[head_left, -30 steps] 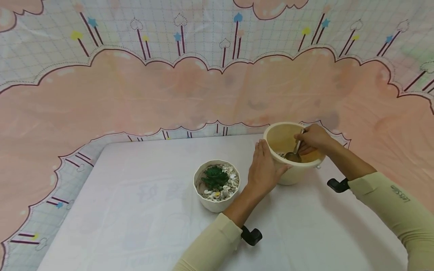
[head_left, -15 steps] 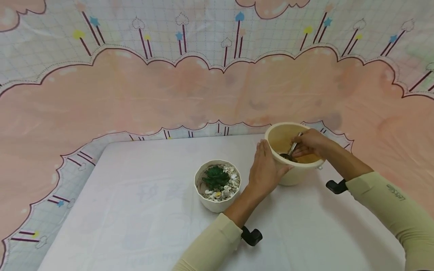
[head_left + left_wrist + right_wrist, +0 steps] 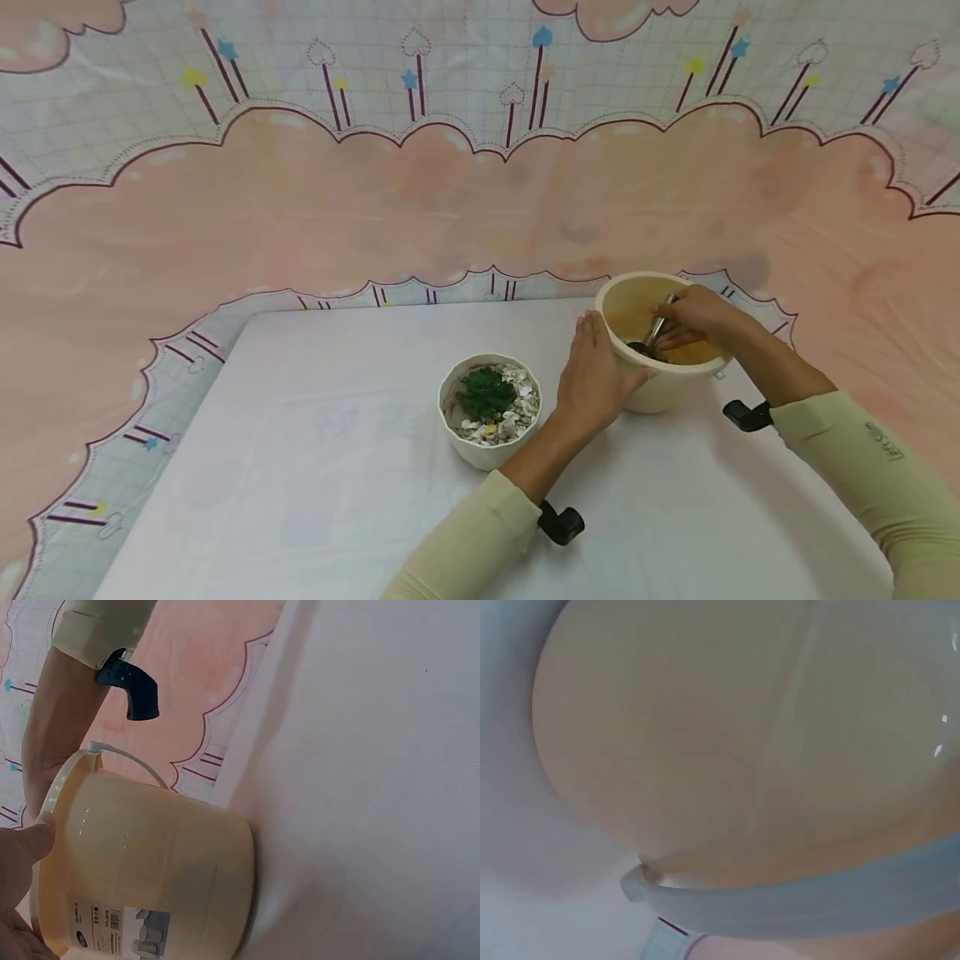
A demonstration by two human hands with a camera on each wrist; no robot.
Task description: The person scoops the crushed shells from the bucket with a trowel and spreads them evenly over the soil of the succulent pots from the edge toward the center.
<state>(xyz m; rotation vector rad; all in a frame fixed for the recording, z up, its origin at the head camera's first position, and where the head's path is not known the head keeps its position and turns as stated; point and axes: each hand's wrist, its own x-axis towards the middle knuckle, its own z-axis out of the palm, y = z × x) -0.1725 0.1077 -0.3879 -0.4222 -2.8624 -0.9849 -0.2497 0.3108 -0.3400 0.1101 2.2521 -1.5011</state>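
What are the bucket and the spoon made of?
The bucket looks like smooth, glossy plastic: its cream side shows small bright glints. The spoon looks like shiny metal, maybe steel, because it is silvery and catches the light.

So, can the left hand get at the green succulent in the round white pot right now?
Likely yes, if the left hand leaves the cream plastic bucket it rests against: the green succulent sits close by in the round white pot, with nothing covering it.
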